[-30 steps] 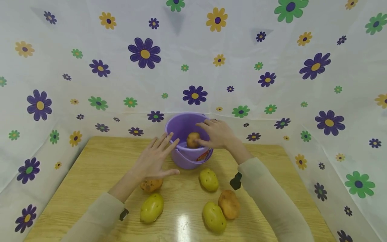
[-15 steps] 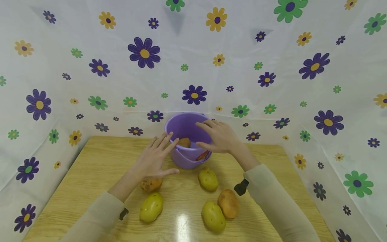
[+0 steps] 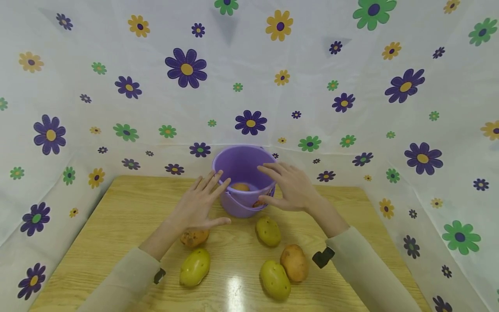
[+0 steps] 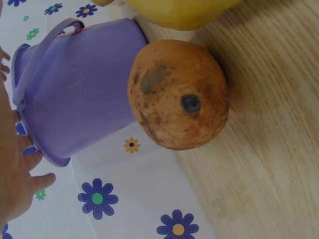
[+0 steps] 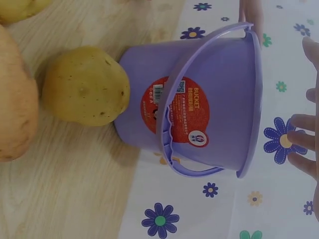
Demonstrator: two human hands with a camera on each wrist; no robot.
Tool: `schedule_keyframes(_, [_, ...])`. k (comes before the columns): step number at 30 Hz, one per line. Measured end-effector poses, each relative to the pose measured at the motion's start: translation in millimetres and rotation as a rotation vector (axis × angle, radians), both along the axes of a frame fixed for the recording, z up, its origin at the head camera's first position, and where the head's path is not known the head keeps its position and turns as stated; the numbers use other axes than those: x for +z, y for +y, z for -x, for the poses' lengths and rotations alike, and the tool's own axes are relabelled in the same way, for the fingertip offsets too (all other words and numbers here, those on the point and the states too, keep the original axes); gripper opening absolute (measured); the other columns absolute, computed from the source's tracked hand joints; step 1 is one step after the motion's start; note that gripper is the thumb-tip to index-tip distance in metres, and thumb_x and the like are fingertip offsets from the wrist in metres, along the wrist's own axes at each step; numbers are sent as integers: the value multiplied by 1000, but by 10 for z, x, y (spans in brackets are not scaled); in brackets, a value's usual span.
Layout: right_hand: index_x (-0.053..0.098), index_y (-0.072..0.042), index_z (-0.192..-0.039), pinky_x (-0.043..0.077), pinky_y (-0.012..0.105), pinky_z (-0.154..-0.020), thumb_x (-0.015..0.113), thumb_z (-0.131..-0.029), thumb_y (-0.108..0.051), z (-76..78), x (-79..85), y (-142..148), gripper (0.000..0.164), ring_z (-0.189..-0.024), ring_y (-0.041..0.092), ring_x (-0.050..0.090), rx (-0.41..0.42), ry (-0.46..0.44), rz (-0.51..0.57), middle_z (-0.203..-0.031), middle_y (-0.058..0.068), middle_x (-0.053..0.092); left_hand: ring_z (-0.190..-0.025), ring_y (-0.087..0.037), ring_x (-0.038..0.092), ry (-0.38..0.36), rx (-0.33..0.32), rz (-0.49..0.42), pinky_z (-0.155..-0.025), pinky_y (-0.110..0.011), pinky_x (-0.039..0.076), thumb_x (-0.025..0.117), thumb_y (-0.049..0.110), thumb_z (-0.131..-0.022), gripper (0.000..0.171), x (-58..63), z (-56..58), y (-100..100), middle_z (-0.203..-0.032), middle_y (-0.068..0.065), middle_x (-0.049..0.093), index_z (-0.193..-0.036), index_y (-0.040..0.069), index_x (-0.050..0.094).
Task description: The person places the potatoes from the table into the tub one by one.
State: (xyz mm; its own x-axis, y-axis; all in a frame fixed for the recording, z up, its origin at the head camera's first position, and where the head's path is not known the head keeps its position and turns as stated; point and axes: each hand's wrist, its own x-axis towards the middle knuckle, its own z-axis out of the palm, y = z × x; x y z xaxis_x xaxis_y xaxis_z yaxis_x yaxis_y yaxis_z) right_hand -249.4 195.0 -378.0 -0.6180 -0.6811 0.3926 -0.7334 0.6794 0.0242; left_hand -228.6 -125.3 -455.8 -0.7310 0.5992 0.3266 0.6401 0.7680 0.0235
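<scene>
A purple bucket (image 3: 243, 162) stands upright at the back of the table, with a brown potato (image 3: 239, 187) lying inside it. My left hand (image 3: 198, 207) has its fingers spread straight at the bucket's left rim and holds nothing. At the right rim is my right hand (image 3: 292, 187), empty, with fingers extended and thumb apart. Below my left hand lies a brown, dark-spotted potato (image 4: 177, 94), with a yellow-green potato (image 3: 196, 267) nearer me. Another yellow-green potato (image 5: 87, 85) sits just in front of the bucket, whose handle hangs down over a red label (image 5: 149, 102).
Toward the front right, a yellow-green potato (image 3: 275, 279) and a brown potato (image 3: 295, 263) lie side by side on the wooden table (image 3: 132, 212). White flower-printed cloth (image 3: 249, 52) walls in the back and both sides.
My right hand has drawn back toward the right and toward me, away from over the bucket. The potato in the bucket has dropped lower inside. My left hand stays put.
</scene>
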Motion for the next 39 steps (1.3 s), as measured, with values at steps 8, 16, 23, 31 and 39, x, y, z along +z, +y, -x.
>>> schedule_keyframes(8, [54,-14,-153,60,56,-101,39,-99,-79,-211,-81,145,86,-130,38,66,61,19,1,-150,15,62,-163,-43,25,13,2,11,-128,-65,32,5,99,-83,121,13,-7,4,-176,-20,23,-169,16,24])
schedule_keyframes(16, [53,-11,-153,60,56,-101,58,-98,-65,-433,-198,307,77,-129,38,66,116,50,19,-148,17,63,-163,-43,23,-6,2,13,-130,-65,29,7,99,-83,121,24,-10,-12,-177,-19,18,-170,17,23])
schedule_keyframes(23, [53,-11,-153,61,55,-99,45,-102,-71,-612,-321,425,79,-127,35,67,115,71,-6,-147,15,64,-164,-43,21,-17,7,31,-130,-64,27,23,98,-87,115,37,-9,-20,-178,-18,16,-170,17,21])
schedule_keyframes(31, [56,-12,-151,62,51,-92,48,-99,-75,-834,-518,616,82,-123,31,69,99,88,-33,-143,11,67,-164,-42,21,-15,9,40,-130,-64,28,46,90,-88,112,25,-19,-9,-177,-20,20,-170,18,21])
schedule_keyframes(39, [57,-10,-150,62,48,-90,63,-91,-72,-1009,-745,754,86,-121,28,69,148,101,-43,-142,12,68,-165,-41,20,-9,8,37,-131,-63,27,29,96,-88,114,29,-20,-8,-177,-20,20,-170,18,20])
